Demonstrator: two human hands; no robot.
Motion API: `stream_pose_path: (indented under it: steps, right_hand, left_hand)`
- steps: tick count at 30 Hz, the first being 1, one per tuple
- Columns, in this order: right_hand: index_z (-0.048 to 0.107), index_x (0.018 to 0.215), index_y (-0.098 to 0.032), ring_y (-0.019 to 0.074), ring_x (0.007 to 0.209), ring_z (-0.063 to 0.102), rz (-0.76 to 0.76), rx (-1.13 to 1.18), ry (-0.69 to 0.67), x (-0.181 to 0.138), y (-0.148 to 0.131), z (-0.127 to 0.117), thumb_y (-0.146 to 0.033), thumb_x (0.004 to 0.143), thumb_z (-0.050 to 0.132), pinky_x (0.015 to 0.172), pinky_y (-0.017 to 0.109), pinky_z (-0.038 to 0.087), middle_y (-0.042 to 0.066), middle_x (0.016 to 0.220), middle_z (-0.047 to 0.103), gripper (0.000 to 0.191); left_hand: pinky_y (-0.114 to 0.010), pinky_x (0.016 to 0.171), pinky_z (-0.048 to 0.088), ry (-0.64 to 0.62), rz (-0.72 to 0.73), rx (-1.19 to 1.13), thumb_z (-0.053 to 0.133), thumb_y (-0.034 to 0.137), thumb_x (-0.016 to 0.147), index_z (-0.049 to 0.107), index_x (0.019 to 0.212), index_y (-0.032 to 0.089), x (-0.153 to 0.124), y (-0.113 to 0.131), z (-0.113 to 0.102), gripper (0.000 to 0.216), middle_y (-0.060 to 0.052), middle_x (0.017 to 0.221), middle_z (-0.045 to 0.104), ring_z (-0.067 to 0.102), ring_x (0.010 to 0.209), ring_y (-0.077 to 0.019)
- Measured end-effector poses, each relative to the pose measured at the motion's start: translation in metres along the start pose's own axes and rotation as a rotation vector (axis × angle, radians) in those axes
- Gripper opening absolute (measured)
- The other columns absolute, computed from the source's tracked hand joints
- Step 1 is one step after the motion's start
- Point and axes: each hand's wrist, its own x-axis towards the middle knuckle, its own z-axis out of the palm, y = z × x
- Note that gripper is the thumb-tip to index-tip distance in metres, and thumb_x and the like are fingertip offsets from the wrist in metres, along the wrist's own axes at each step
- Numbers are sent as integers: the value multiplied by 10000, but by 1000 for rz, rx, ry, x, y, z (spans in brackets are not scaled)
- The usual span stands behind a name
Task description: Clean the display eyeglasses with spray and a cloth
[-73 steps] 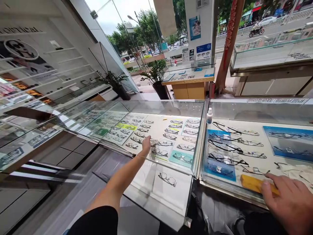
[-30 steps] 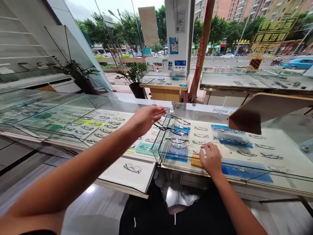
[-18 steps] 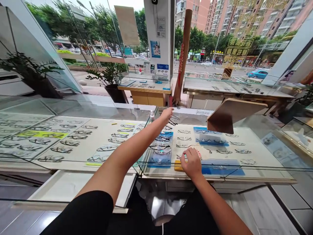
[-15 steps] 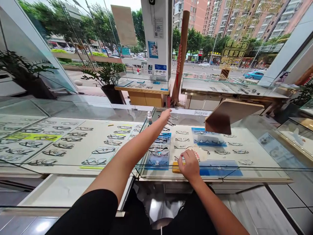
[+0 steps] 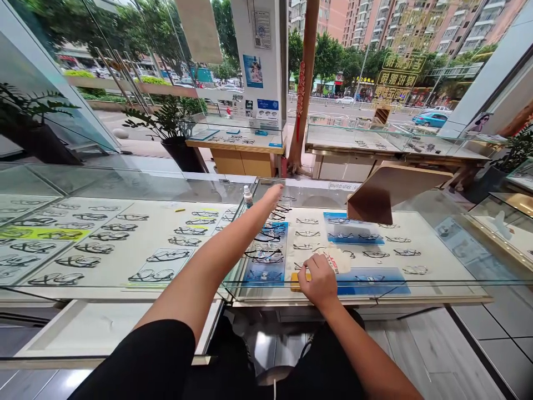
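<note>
My left hand (image 5: 273, 193) reaches far forward over the back row of a glass display case (image 5: 416, 284), fingers stretched out just above a dark pair of glasses (image 5: 281, 209); it seems to hold nothing. My right hand (image 5: 318, 281) rests at the case's near edge, fingers curled on a yellow block (image 5: 293, 281). A cream cloth with red print (image 5: 338, 259) lies just beyond that hand. Several pairs of glasses lie on a blue mat (image 5: 266, 272) between my hands.
A small spray bottle (image 5: 247, 196) stands left of my left hand. A brown angled board (image 5: 387, 191) sits on the case at the right. The left showcase (image 5: 104, 233) holds rows of glasses, with a white tray (image 5: 104, 328) pulled out below it.
My left arm swung from the left showcase to the far end of the right case. The view turned right. My right hand stayed on the yellow block.
</note>
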Motion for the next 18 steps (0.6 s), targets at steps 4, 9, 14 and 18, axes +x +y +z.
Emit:
stream_pose_path:
  steps: [4,9,14,18]
  right_hand:
    - [583,834,-219,234,794,511,4,-9,-8,-1,0,0,-122,934,569,704,357,407,55,806,602,140]
    - [580,828,-221,235,790,519,-12,-47,-11,-1,1,0,-122,938,569,712,357,410,56,800,603,148]
    - [574,824,-228,229,775,528,-35,-94,-29,-1,1,1,-120,938,565,696,350,397,49,790,593,157]
    - [573,817,-228,225,762,520,-48,-108,-42,-2,1,1,-130,948,564,683,348,384,45,781,585,164]
  left_hand:
    - [-603,1148,412,20,-152,34,679,355,962,660,1262,111,-26,22,-4,387,-240,1384,639,564,1375,-397]
    - [-551,1196,383,-95,-177,14,672,333,915,701,1157,139,-92,45,-28,312,-241,1370,677,581,1397,-375]
    - [-529,1263,360,-232,89,174,743,375,846,693,1332,218,-196,41,-105,513,-159,1488,650,534,1473,-341]
    - [-590,1310,276,167,397,581,716,536,864,547,1544,312,-282,14,-178,735,-71,1663,496,380,1582,-364]
